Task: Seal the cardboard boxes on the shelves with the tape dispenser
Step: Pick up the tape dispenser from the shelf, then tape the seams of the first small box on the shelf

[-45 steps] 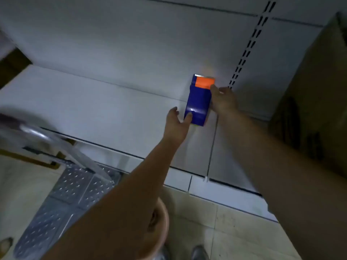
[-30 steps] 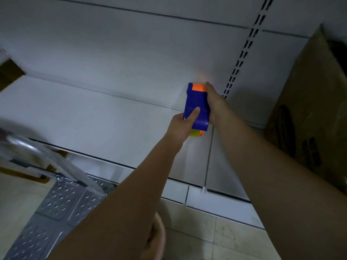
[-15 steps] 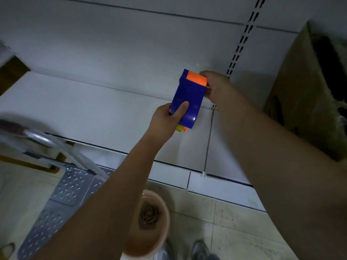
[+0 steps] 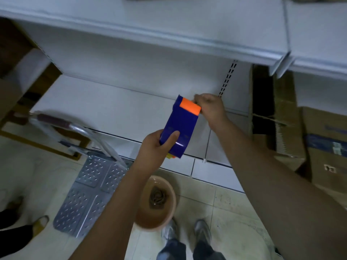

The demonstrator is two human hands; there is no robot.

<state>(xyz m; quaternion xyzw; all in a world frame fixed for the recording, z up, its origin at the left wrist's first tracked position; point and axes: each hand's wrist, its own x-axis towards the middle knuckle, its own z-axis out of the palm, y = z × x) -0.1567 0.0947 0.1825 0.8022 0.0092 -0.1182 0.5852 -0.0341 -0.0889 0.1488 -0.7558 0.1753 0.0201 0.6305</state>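
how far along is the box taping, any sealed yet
No sealed box is visible. In hand: the left hand grips the blue tape dispenser above the white shelf, while the right hand pinches at its orange end, apparently the tape. Left: the cardboard boxes at right, one open on top.

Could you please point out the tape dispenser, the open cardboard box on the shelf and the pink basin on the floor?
tape dispenser (image 4: 180,126): head view, on its blue body.
open cardboard box (image 4: 285,102): head view, on its raised flap.
pink basin (image 4: 173,199): head view, on its right rim.
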